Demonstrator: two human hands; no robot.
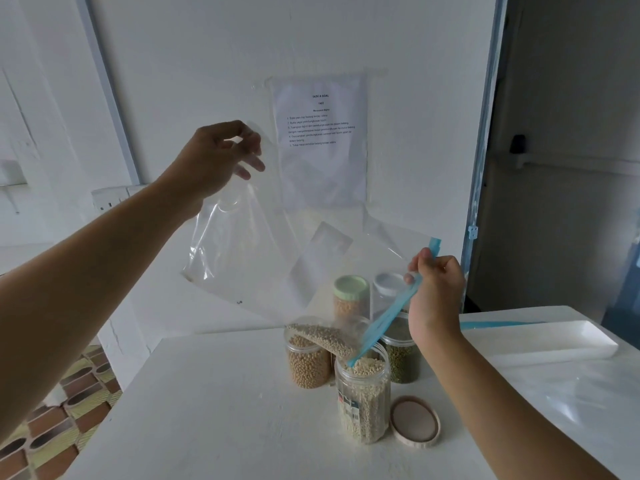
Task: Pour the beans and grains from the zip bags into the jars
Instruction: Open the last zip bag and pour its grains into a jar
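**Pale grains sliding from a tilted zip bag into the open jar**

The person is holding a clear zip bag [277, 265] up in the air above the far part of the tabletop [207, 410]. The left hand [221, 157] is raised high, pinching the bag's closed end between thumb and curled fingers. The right hand [436, 289] is lower, with its fingers closed round the blue zip strip [388, 320] at the bag's mouth. The bag is slanting down from left to right, and the pale grains [322, 336] are gathering in its lowest corner. The mouth is dipping into the top of the open jar [363, 393].

That jar is standing toward the far edge, nearer the person than the other jars, and it is nearly full of the same pale grains. Its beige lid [415, 421] is lying flat on the tabletop just beside it on the right.

Behind it, a jar of tan beans [308, 362] is standing to the left and a jar of green beans [401, 358] to the right. Farther back, seen through the bag, are a green-lidded jar [351, 296] and a white-lidded jar [389, 289].

A long white tray [554, 341] is lying along the far right edge. A flat clear plastic bag [588, 403] is lying near the right edge, in front of the tray. A printed sheet [322, 143] is hanging on the wall behind.
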